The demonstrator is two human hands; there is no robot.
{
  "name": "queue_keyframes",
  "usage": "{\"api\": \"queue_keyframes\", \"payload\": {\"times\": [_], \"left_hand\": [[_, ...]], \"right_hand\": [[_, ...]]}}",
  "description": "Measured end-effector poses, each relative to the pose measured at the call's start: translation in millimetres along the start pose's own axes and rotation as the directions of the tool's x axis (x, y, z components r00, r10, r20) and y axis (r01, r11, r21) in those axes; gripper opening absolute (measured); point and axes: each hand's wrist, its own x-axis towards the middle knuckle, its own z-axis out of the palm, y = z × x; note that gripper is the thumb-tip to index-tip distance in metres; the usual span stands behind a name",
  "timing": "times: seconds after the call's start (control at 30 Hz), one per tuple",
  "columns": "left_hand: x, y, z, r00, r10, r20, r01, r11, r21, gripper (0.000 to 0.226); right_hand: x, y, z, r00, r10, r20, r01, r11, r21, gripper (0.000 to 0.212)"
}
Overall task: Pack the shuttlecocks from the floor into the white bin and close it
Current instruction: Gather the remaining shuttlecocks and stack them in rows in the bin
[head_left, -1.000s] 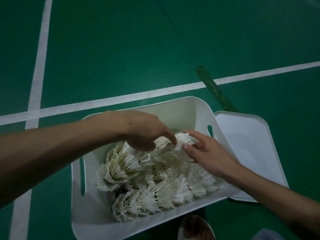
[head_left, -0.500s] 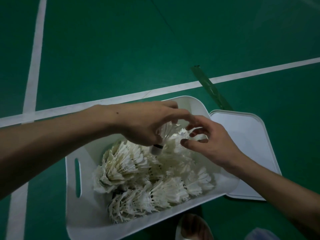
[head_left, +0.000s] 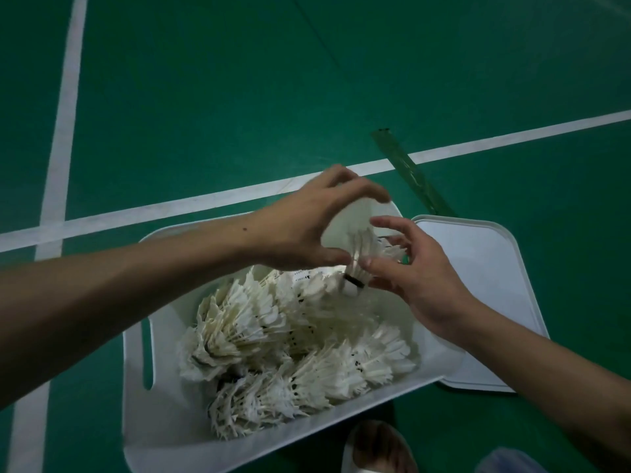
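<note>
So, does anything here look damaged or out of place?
Yes. The shuttlecocks at the near end of the white bin have frayed, splayed feathers, so they look worn. The lid lies on the floor beside the bin, not on it. A green strip crosses the white court line askew.

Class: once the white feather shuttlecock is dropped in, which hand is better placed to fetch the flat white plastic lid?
Right. The right hand, pinching the white feather shuttlecock, hangs over the white plastic bin nearest the flat white plastic lid; the left hand would likely need to reach across.
</note>
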Motion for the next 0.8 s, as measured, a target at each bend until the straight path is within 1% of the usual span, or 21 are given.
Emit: {"api": "queue_keyframes", "payload": {"times": [0.03, 0.07, 0.13, 0.23, 0.3, 0.37, 0.43, 0.63, 0.73, 0.8], "left_hand": [[-2.4, -4.1, 1.1, 0.998, -0.060, -0.004, 0.060, 0.998, -0.009, 0.068], [-5.2, -7.7, 2.8, 0.993, -0.119, 0.023, 0.120, 0.992, -0.039, 0.069], [-12.9, -13.1, 9.6, 0.974, -0.179, 0.142, 0.191, 0.979, -0.073, 0.072], [-26.6, -17.9, 22.4, 0.924, -0.153, 0.350, 0.167, 0.986, -0.008, 0.080], [-33.2, -21.4, 28.7, 0.900, -0.141, 0.412, 0.156, 0.988, -0.002, 0.089], [-35.6, -26.1, 33.5, 0.900, -0.128, 0.416, 0.142, 0.990, -0.003, 0.095], [-35.2, -31.6, 38.0, 0.912, -0.110, 0.396, 0.121, 0.993, -0.002, 0.096], [-33.4, -39.1, 47.2, 0.932, -0.099, 0.348, 0.127, 0.990, -0.059, 0.096], [-33.1, -39.8, 47.6, 0.942, -0.089, 0.322, 0.128, 0.987, -0.101, 0.093], [-32.3, -39.7, 46.5, 0.939, -0.106, 0.328, 0.141, 0.986, -0.084, 0.088]], "right_hand": [[-0.1, 1.3, 0.3, 1.000, 0.015, -0.012, -0.015, 1.000, 0.026, 0.050], [-0.2, 2.7, 0.6, 1.000, 0.024, -0.013, -0.024, 0.999, 0.044, 0.049], [0.7, 5.2, 0.8, 0.999, 0.033, 0.001, -0.033, 0.997, 0.071, 0.044], [2.6, 6.4, 2.6, 0.998, 0.058, -0.008, -0.056, 0.988, 0.144, 0.035], [3.7, 7.2, 3.2, 0.997, 0.072, -0.003, -0.069, 0.973, 0.219, 0.033], [4.6, 9.0, 3.1, 0.997, 0.080, -0.003, -0.076, 0.964, 0.254, 0.032], [5.7, 10.8, 3.2, 0.997, 0.083, -0.005, -0.078, 0.955, 0.286, 0.028], [5.0, 11.2, 3.0, 0.995, 0.101, 0.023, -0.102, 0.920, 0.377, 0.031], [5.2, 10.7, 2.3, 0.993, 0.112, 0.031, -0.115, 0.910, 0.398, 0.035], [4.5, 11.7, 1.3, 0.993, 0.111, 0.040, -0.118, 0.917, 0.381, 0.033]]}}
